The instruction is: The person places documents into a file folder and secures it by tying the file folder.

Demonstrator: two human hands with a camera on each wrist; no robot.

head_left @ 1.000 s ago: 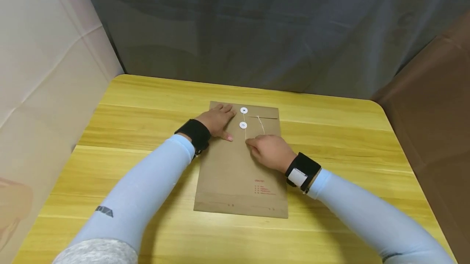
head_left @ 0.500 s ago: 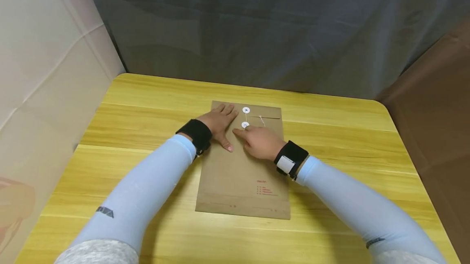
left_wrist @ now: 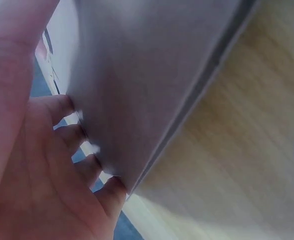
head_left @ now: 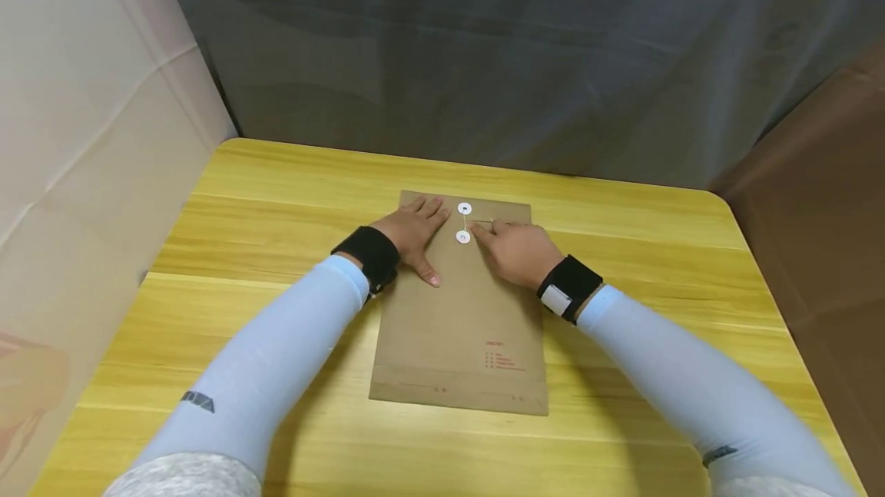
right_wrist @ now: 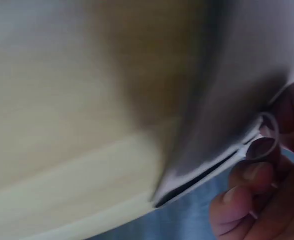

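Note:
A brown kraft envelope [head_left: 456, 320] lies flat in the middle of the yellow wooden table [head_left: 276, 197]. Two white closure discs sit near its top edge, the upper disc [head_left: 464, 208] on the flap and the lower disc [head_left: 463, 236] just beneath. My left hand [head_left: 417, 228] presses flat on the envelope's upper left, its fingers spread beside the discs; the left wrist view shows its palm [left_wrist: 32, 170] against the paper [left_wrist: 151, 75]. My right hand [head_left: 498, 234] lies just right of the discs, fingers curled, and pinches the thin white string [head_left: 477, 221] that runs to them. The blurred right wrist view shows curled fingers [right_wrist: 251, 200] by the discs [right_wrist: 267, 122].
A grey curtain [head_left: 484, 51] hangs behind the table's far edge. A pale cloth wall [head_left: 83, 113] stands on the left and a brown panel [head_left: 823, 174] on the right. Bare tabletop surrounds the envelope on all sides.
My right hand has carried the string from below the lower disc up and round to the right of the discs. The left hand has stayed flat on the envelope.

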